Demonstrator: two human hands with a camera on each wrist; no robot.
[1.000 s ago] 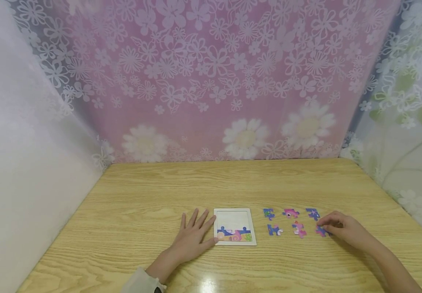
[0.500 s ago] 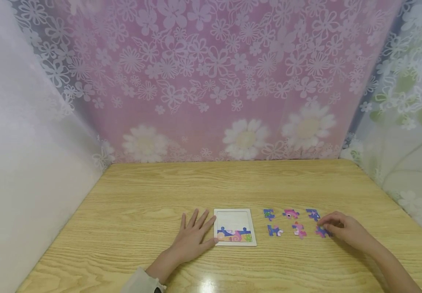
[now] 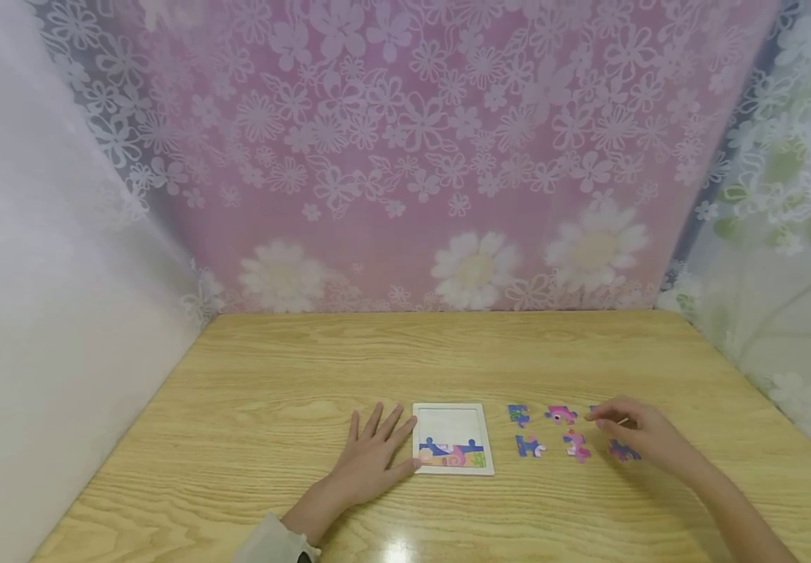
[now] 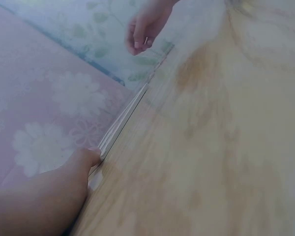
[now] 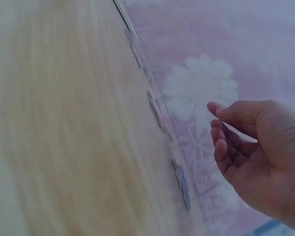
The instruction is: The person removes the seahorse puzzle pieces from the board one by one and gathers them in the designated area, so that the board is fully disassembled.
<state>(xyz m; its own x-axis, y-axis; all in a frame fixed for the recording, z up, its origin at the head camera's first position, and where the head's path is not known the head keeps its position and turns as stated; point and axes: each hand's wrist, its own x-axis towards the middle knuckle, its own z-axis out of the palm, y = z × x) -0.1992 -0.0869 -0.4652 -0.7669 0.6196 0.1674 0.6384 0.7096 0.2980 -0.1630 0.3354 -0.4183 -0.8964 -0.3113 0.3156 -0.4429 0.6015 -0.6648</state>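
A white square puzzle tray (image 3: 450, 420) lies on the table with its bottom row filled by coloured pieces. My left hand (image 3: 363, 461) lies with spread fingers to the left of it, the thumb touching the tray's edge. My right hand (image 3: 640, 434) hovers over loose jigsaw pieces on the right, fingers loosely bent; in the right wrist view nothing shows between thumb and fingertips. Under and beside it lie a blue-purple piece (image 3: 623, 450) and a pink piece (image 3: 577, 446). The hand mostly hides a blue piece (image 3: 593, 408) in the upper row.
More loose pieces lie between the tray and my right hand: a pink one with an eye (image 3: 561, 415), a blue-green one (image 3: 518, 415) and a blue one with pink and white (image 3: 529, 446). A flowered pink curtain (image 3: 377, 258) hangs behind the wood-grain table (image 3: 306, 360).
My right hand has lifted off the lower right piece and shifted up and left over the upper right one, now mostly covering it. The left hand and tray have stayed put.
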